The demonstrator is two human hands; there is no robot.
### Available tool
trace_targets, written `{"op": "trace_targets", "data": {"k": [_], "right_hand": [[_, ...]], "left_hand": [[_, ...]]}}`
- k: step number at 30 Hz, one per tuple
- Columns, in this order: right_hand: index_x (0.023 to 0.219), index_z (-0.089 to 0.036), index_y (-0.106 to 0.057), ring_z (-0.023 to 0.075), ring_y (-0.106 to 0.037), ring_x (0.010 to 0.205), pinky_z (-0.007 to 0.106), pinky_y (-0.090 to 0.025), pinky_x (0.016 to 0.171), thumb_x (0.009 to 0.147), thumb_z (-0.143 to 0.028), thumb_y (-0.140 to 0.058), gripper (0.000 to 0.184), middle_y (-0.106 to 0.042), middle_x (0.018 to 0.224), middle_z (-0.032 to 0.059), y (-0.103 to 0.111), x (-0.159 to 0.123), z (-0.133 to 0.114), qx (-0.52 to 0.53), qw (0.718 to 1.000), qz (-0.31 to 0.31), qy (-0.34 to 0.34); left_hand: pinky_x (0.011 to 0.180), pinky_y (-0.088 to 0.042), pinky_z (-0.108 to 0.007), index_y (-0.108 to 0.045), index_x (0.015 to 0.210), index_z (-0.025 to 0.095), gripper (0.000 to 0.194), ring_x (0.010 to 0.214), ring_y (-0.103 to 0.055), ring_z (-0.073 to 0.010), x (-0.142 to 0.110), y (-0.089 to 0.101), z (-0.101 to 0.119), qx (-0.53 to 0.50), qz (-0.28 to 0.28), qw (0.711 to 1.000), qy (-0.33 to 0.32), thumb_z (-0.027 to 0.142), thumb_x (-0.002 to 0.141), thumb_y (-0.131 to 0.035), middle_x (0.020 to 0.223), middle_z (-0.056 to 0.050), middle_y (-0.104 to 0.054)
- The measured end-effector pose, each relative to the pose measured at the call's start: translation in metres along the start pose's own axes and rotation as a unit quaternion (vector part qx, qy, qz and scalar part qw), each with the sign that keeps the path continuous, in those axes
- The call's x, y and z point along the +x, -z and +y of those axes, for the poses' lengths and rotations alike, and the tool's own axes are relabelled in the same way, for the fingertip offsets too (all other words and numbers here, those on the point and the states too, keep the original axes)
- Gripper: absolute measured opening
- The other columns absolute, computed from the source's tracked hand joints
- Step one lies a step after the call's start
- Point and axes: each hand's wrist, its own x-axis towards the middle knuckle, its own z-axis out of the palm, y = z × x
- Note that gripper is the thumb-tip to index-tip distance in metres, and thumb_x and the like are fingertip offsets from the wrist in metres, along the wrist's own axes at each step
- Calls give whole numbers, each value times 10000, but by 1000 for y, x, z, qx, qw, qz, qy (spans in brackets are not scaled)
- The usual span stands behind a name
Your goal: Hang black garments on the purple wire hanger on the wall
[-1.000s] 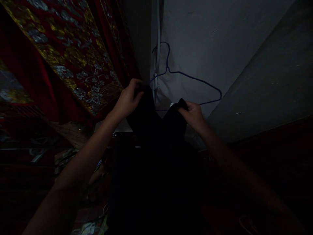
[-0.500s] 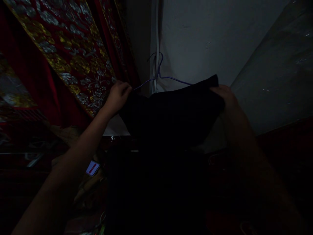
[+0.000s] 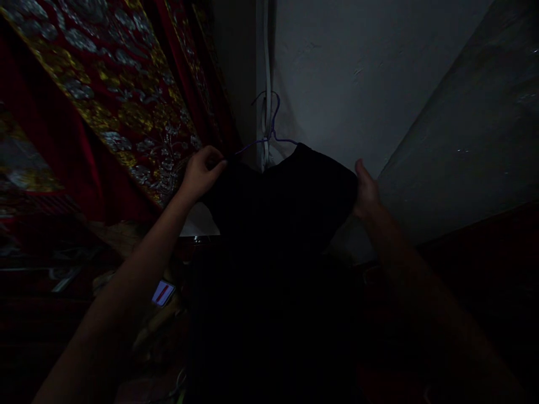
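Note:
A black short-sleeved top (image 3: 282,224) hangs on a thin purple wire hanger (image 3: 275,120), both shoulders over its arms. Its lower part merges into the dark. At the left shoulder, my left hand (image 3: 202,171) pinches the cloth between thumb and fingers, close to the hanger's end. My right hand (image 3: 368,193) is against the outer edge of the right sleeve with the thumb sticking up, apart from the cloth. The other fingers of that hand are mostly hidden by the sleeve and the dimness.
A pale cable (image 3: 266,56) runs down the wall corner, and the hanger's hook is at it. Red cloth with gold and silver decoration (image 3: 126,101) hangs at left. Below my left forearm lies a lit phone (image 3: 163,293). Clear plastic sheeting (image 3: 475,123) covers the wall at right.
My right hand has moved down and left, from gripping the raised cloth edge to the sleeve's side. The right shoulder now drapes over the hanger and the neckline shows. My left hand keeps its pinch.

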Motion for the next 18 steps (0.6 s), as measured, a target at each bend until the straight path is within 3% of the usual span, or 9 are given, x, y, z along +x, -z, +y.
{"op": "trace_targets", "data": {"k": [3,5,8,11,13,14,16,18], "right_hand": [[946,-183,-729,288,-727,966,447,-601,855,840,-640,-649,476,-756,848,83,3,-3,-4,36,998,-13,-50],[917,-194,-721,291,-724,995,445,-597,873,792,-577,-742,403,-760,848,73,1,-6,-8,29,1000,3,-6],[901,-222,-716,284,-718,1023,421,-596,871,830,-613,-690,399,-761,881,76,-3,-14,-14,39,997,38,46],[941,-234,-712,261,-728,951,391,-601,814,877,-638,-611,422,-751,870,66,-3,-33,-17,47,993,81,69],[952,-230,-708,238,-723,865,366,-597,758,897,-642,-579,435,-733,824,46,-7,-56,-16,15,992,84,90],[941,-225,-709,225,-712,819,352,-590,730,905,-635,-574,433,-722,798,37,-11,-69,-16,-22,993,62,101],[911,-207,-717,205,-684,767,332,-571,710,910,-594,-601,404,-708,791,32,-25,-96,-14,-135,981,-54,128],[949,-185,-731,205,-679,822,335,-558,771,902,-529,-651,356,-722,893,56,-43,-119,-11,-245,932,-219,155]], "left_hand": [[949,-491,-342,-698,972,196,228,994,-658,-210,4,-5,20,-25,2,999,-33,399,883,-643,1000,-61,-723],[1039,-454,-373,-706,1080,207,296,1143,-636,-233,8,-9,42,-82,-26,994,-61,434,921,-600,1150,-78,-720],[1121,-399,-408,-661,1230,225,397,1334,-530,-267,9,-11,72,-151,-60,983,-81,473,927,-602,1343,-88,-647],[1112,-419,-400,-641,1239,228,415,1346,-521,-275,2,-10,89,-196,-47,979,-41,473,905,-644,1355,-88,-633],[1069,-463,-393,-636,1205,214,392,1249,-600,-257,-5,-11,97,-256,-50,965,33,465,904,-649,1276,-97,-672],[1046,-482,-394,-633,1185,205,379,1193,-635,-247,-8,-12,100,-298,-62,949,81,462,907,-645,1233,-103,-689],[1007,-509,-405,-633,1127,182,346,1114,-673,-242,-17,-14,106,-387,-103,897,186,453,912,-634,1164,-117,-710],[962,-534,-410,-639,1032,157,289,1072,-688,-255,-28,-14,111,-454,-150,828,292,415,902,-645,1088,-127,-716]]}}
